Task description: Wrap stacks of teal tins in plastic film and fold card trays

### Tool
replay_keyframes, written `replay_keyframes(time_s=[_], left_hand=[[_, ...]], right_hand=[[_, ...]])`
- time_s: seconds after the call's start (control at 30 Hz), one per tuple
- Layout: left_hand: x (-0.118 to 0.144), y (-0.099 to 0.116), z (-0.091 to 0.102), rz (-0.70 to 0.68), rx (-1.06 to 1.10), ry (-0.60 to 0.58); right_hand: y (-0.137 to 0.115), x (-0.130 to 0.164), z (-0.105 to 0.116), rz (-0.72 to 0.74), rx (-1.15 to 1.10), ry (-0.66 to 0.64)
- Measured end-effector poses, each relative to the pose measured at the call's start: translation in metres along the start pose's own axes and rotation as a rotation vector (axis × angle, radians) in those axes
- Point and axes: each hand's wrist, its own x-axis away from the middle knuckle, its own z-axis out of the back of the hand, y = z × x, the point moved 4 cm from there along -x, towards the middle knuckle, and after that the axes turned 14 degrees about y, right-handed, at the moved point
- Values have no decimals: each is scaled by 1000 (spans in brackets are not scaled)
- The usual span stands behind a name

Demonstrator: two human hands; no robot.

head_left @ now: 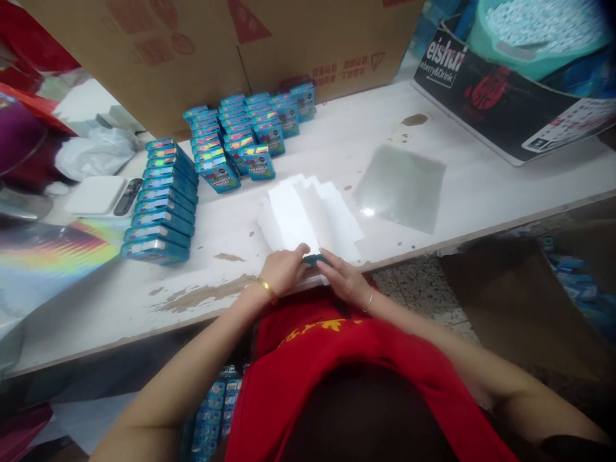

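this looks like a small sweet-packing workshop: rows of blue caramelo boxes (161,199) stand on a worn, chipped white table (491,176), with a flat digital scale (96,194), loose white sheets (289,212) and clear film (404,186) also on it. a big printed carton (202,70) rises behind the boxes, a teal basin (543,63) heaped with small pale pieces sits in a black carton (462,90), and speckled flooring (423,292) shows below.

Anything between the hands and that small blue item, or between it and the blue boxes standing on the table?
Nothing visible separates the left hand or right hand from the small blue item; both touch it. Between it and the blue boxes, white sheets lie on the table.
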Motion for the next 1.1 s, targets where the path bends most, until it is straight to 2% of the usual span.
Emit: replay_keyframes(time_s=[0.1, 0.3, 0.4, 0.5, 0.67, 0.73, 0.93, 1.0, 1.1], left_hand=[[1, -4, -1, 56, 56, 29], [2, -8, -2, 74, 128, 10], [-2, -6, -2, 79, 108, -10], [-2, -7, -3, 139, 123, -4], [6, -10, -3, 198, 167, -4], [6, -9, -3, 193, 158, -21], [0, -8, -7, 250, 171, -24], [7, -8, -6, 252, 262, 89], [32, -11, 0, 164, 394, 474]], right_hand=[[2, 8, -5, -1, 17, -109], [0, 2, -5, -33, -23, -2], [-3, -2, -8, 7, -65, -35], [0, -3, -7, 18, -72, -63], [7, -7, 1, -80, -92, -25], [6, -10, 2, -65, -118, -24], [8, -6, -7, 9, -115, -139], [10, -3, -9, 10, -78, -170], [11, -1, -10, 32, -33, -198]])
